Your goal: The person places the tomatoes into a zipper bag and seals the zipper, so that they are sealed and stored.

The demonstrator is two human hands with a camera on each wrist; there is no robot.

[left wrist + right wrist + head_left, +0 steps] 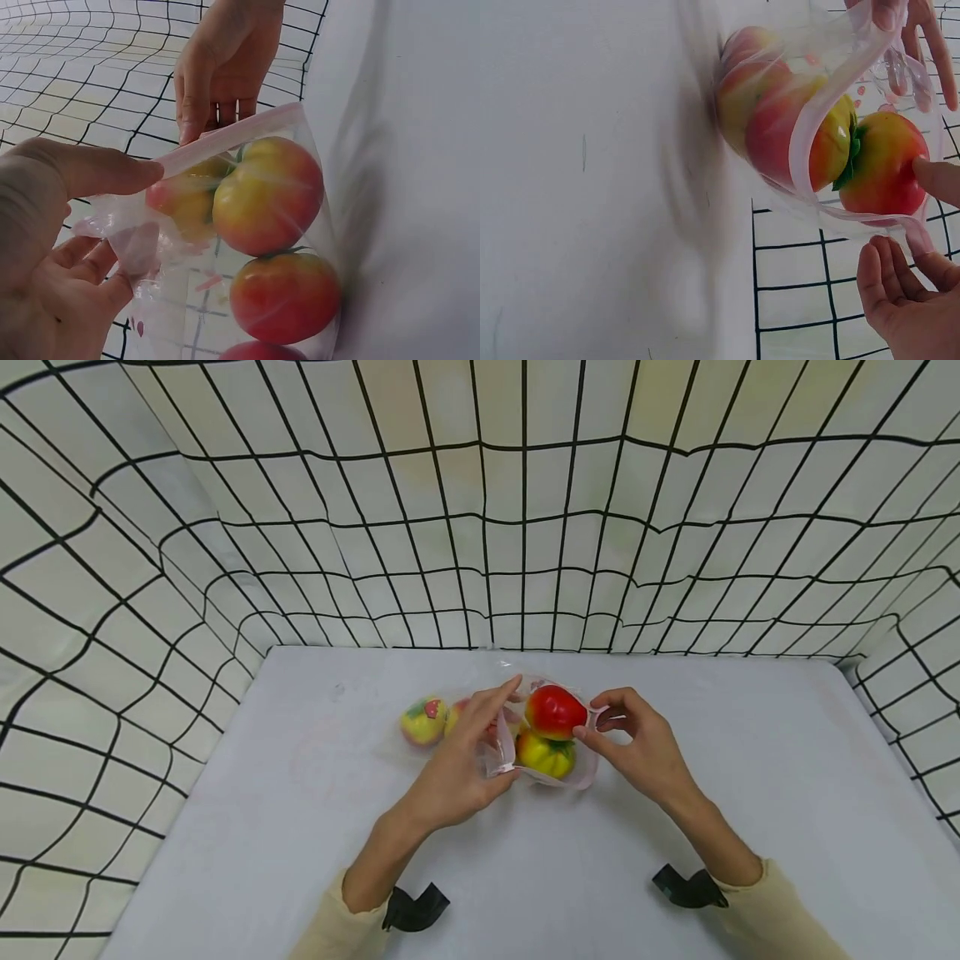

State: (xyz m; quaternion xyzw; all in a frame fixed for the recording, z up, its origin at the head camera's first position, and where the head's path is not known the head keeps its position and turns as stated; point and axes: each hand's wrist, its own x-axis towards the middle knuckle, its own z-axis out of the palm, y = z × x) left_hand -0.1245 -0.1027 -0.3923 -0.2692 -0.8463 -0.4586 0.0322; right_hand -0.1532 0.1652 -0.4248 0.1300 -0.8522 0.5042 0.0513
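A clear plastic bag with a pale pink rim [804, 142] lies on its side, its mouth facing right, with several fruits in it. My left hand [461, 768] holds the bag at its mouth, thumb near and fingers at the far side. At the mouth, my right hand [637, 747] has its thumb on a glossy red fruit [553, 712] and its index finger at the bag's rim. Just below that fruit sits a yellow-and-red fruit [546, 753] with green leaves. Farther left in the bag is a yellow-green fruit [423, 722], and my left hand partly hides the fruits between.
A white table [570, 877] lies under the bag. Black grid netting [525, 547] over white sheeting rises at the back and both sides. A black band [416, 907] shows at the left wrist, another black band [690, 887] at the right.
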